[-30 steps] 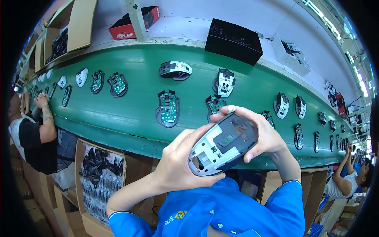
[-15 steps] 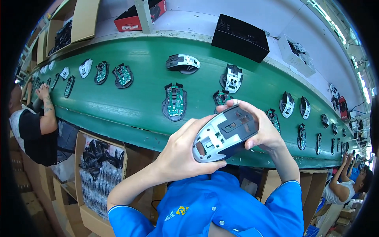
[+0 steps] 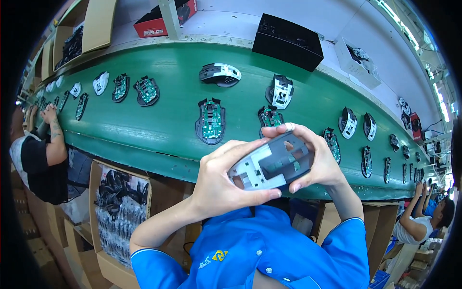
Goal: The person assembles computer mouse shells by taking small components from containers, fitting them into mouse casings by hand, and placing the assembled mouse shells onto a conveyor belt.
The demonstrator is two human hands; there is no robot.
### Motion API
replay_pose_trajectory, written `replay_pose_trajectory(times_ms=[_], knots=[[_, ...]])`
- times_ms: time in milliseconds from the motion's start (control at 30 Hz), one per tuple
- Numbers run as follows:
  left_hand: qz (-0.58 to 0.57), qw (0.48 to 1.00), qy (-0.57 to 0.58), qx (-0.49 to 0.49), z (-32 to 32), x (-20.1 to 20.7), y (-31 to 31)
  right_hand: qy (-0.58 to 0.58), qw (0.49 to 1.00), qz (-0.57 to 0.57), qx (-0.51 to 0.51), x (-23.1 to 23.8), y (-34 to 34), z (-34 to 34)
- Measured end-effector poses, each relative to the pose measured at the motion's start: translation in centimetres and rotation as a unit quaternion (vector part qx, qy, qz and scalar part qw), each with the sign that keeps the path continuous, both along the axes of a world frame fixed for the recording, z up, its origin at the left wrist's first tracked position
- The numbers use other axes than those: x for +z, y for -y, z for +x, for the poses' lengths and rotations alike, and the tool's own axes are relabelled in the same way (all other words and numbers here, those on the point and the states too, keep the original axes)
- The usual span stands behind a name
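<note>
A: What was biggest in view?

B: One green belt (image 3: 144,130), curving from nine o'clock round to three. Above it ran one white shelf (image 3: 226,24) with one black box (image 3: 288,42) at twelve o'clock and one red box (image 3: 159,21) at eleven. One carton (image 3: 120,207) of bagged black cables sat under the belt at seven o'clock.

A: And on the belt?

B: I counted two near-whole mice: one (image 3: 220,74) lying sideways at twelve o'clock, another (image 3: 280,91) just right of it. Near the middle lay two bare bases with green boards, one large (image 3: 210,120) and one (image 3: 270,116) partly behind the fingers. Two more boards (image 3: 147,90) lay at ten o'clock. Further pieces shrank toward both ends; I could not count them.

A: The hands?

B: Both gripped one grey shell (image 3: 272,166), just below centre, in front of the belt's near edge. The left hand (image 3: 221,185) clasped its lower left end; the right hand (image 3: 308,156) wrapped the upper right end, fingers curled over the top.

A: Anything cut off?

B: Two other people: one arm (image 3: 53,139) at nine o'clock, another person (image 3: 418,224) at four, both cropped by the rim. The shell's far side was hidden.
</note>
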State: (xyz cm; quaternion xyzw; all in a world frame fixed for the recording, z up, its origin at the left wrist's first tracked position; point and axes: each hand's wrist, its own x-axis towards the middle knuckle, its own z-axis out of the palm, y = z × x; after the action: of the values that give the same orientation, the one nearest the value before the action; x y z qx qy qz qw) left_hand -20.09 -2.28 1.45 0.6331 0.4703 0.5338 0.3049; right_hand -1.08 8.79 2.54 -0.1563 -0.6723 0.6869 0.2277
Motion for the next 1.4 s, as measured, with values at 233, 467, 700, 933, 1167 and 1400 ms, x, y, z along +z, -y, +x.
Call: replay_pose_trajectory(times_ms=[233,467,700,933,1167,1400], knots=[[-0.365,0.892,0.246,-0.109,-1.5,1.1,-1.1,0.014,0.976,-0.215,-0.033,-1.6,-0.7,-1.3],[-0.355,0.826,0.403,-0.169,-2.8,0.5,-1.5,0.011,0.966,-0.256,-0.027,-2.2,-2.0,-2.0],[-0.348,0.848,0.356,-0.182,-3.6,0.8,-1.6,-0.003,0.954,-0.298,-0.02,-3.0,-2.5,-2.5],[-0.225,0.967,0.068,-0.095,-3.9,-0.1,-1.2,0.007,0.967,-0.255,-0.032,-1.7,-2.1,-3.8],[-0.055,0.996,-0.066,-0.038,-4.1,-0.1,-0.8,0.014,0.975,-0.221,-0.016,-1.0,-1.8,-4.3],[-0.056,0.994,-0.074,-0.05,-4.3,0.2,-0.7,0.02,0.978,-0.206,-0.038,-0.8,-1.3,-4.3]])
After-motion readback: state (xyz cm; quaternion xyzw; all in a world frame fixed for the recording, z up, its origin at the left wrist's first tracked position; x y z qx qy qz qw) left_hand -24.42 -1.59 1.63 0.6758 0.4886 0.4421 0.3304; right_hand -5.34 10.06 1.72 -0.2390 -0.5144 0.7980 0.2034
